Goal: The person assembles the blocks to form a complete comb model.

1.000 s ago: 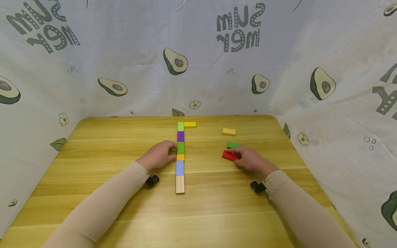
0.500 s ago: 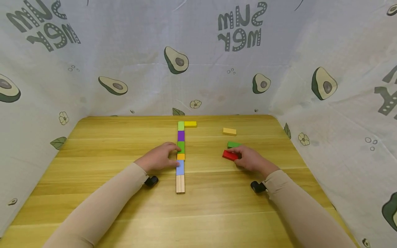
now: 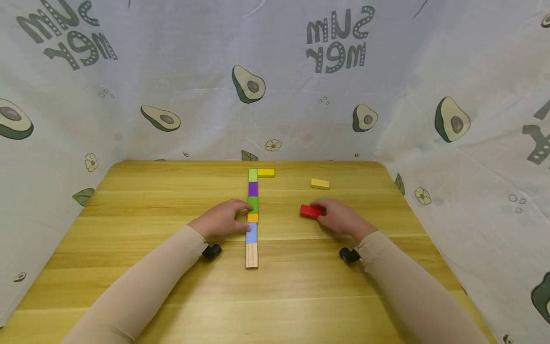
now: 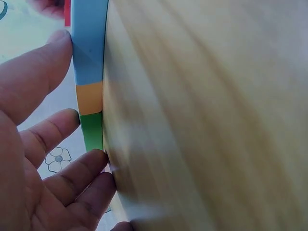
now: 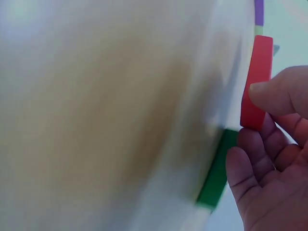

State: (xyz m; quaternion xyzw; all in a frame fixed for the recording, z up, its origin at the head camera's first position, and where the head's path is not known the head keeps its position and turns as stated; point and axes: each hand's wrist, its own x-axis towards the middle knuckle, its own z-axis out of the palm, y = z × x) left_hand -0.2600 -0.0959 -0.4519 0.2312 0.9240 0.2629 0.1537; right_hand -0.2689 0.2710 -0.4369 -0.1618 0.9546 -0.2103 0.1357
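Note:
Between thumb and fingers my right hand (image 3: 341, 219) pinches a red block (image 3: 309, 211), also plain in the right wrist view as a long red block (image 5: 257, 79). Just behind that hand lies a green block (image 5: 218, 168), mostly hidden by it in the head view. My left hand (image 3: 221, 220) rests along a straight row of blocks, its thumb at the light blue block (image 3: 251, 233) and a fingertip at the green one (image 3: 253, 204). A small orange block (image 3: 252, 218) sits between those two. A plain wood block (image 3: 251, 256) ends the row at the near side.
Farther up the row come a purple block (image 3: 253, 189) and a light green block (image 3: 253, 175). A yellow block (image 3: 266, 173) juts right from the far end. A tan block (image 3: 320, 184) lies alone at the back right. Printed cloth (image 3: 206, 129) hangs behind the wooden table (image 3: 142, 200).
My right hand has shifted left with the red block, away from the green block's place. My left hand's fingertips have come over the row from its left side.

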